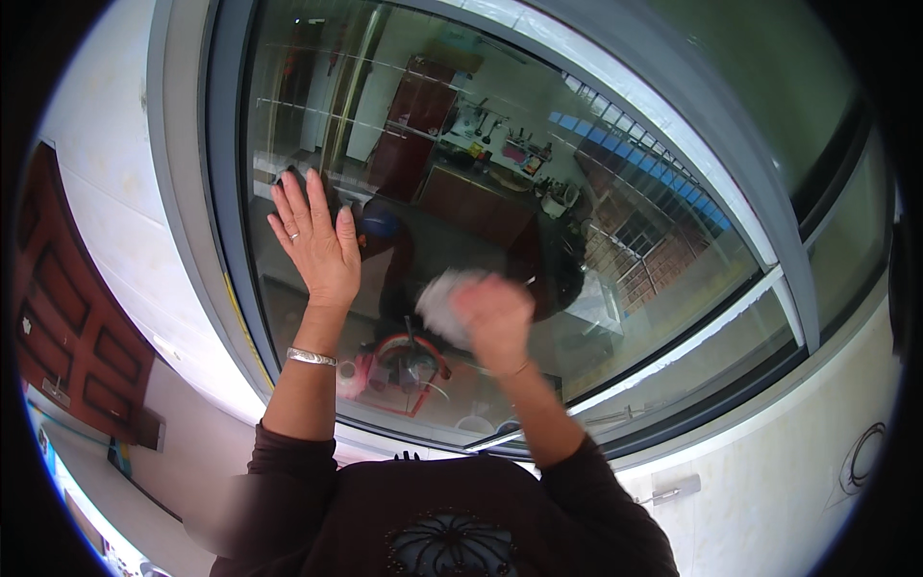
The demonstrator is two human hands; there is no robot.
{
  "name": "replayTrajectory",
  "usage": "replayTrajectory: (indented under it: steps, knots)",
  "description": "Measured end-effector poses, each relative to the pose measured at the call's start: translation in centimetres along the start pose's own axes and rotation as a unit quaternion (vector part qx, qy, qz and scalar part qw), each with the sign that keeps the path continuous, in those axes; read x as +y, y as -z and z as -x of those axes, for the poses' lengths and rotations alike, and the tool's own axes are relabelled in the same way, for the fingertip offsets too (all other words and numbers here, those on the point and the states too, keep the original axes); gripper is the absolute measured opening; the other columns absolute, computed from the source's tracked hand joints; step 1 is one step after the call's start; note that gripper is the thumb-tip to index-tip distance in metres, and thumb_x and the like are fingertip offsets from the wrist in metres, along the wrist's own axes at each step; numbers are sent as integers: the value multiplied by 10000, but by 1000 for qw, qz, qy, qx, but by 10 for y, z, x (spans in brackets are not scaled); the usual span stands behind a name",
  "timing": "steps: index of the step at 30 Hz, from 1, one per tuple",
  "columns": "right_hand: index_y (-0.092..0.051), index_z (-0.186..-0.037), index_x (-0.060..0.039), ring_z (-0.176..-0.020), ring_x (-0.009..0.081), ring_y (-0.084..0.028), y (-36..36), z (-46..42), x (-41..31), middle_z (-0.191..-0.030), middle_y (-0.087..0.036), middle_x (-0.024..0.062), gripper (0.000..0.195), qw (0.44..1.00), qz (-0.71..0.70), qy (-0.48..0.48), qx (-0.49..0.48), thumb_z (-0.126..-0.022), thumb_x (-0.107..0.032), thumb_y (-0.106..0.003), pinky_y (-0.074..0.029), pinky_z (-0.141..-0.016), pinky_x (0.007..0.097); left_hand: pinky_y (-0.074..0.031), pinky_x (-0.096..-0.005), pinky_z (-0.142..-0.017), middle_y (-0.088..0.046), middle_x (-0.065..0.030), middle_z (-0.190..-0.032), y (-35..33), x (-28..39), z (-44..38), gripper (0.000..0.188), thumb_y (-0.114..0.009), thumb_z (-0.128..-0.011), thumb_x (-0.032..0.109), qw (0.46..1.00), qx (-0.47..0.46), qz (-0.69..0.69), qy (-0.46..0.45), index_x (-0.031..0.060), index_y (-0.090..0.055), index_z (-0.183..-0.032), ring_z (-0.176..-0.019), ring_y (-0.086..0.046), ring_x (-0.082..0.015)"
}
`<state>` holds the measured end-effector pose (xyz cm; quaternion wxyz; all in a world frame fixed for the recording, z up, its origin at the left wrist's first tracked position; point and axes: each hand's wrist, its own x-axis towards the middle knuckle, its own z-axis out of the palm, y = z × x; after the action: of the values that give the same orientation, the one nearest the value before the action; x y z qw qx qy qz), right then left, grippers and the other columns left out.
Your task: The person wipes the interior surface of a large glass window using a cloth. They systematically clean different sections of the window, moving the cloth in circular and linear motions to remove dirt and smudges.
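Before me is a large window glass pane in a grey metal frame. My left hand, with a ring and a silver bangle on the wrist, rests flat against the left part of the pane, fingers spread and holding nothing. Blurred by motion, my right hand grips a white cloth at the lower middle of the glass. The fingers are bunched over the cloth, so part of it is hidden.
A kitchen counter and hanging utensils show in the glass, mixed with reflections. A frame bar crosses at the lower right. To the left are a pale wall and a brown panelled door. A cable loop hangs at right.
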<state>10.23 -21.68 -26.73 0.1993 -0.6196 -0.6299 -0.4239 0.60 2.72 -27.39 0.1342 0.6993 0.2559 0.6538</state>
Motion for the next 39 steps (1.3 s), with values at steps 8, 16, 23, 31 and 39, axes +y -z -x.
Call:
replayTrajectory:
  steps: [8, 16, 23, 31, 39]
  knots:
    - [-745, -1012, -213, -886, 224, -632, 54, -24, 23, -1015, -675, 24, 283, 979, 180, 8, 94, -730, -203, -731, -477, -786, 390, -55, -568, -1182, -198, -216, -1606, -1, 62, -19, 575, -470, -1006, 357, 994, -3, 40, -98, 104, -376, -1513, -1489, -152, -411]
    - [-751, -1091, -158, -1123, 299, -506, 108, -59, 72, -1188, -521, 117, 519, 932, 220, -107, 268, -667, 122, -646, -436, -978, 391, -36, -592, -1173, -236, -163, -1610, -17, 110, -19, 554, -500, -988, 394, 986, 6, 48, -157, 196, -425, -1500, -1491, -157, -406]
    - [-745, -1010, -257, -872, 224, -641, -1, 125, -25, -1025, -608, -10, 352, 997, 9, -73, -14, -678, -163, -678, -524, -741, 383, -41, -564, -1180, -238, -188, -1605, -21, 113, -19, 574, -441, -1000, 357, 984, 27, 4, -178, 113, -380, -1516, -1493, -151, -406]
    - [-728, -1101, -90, -1153, 326, -501, 140, -50, 72, -1179, -532, 145, 624, 918, 196, -172, 300, -597, 134, -437, -408, -1021, 376, -39, -592, -1171, -211, -190, -1613, -19, 110, -18, 591, -485, -985, 356, 988, 16, 19, -155, 141, -371, -1523, -1493, -123, -426]
    - [-736, -974, -165, -1035, 277, -549, 45, 90, 23, -1086, -593, 74, 277, 950, 97, -189, 227, -710, -89, -699, -437, -879, 407, -35, -582, -1170, -169, -190, -1627, -28, 112, -14, 602, -414, -1008, 368, 984, 28, -3, -177, 116, -314, -1545, -1502, -91, -417]
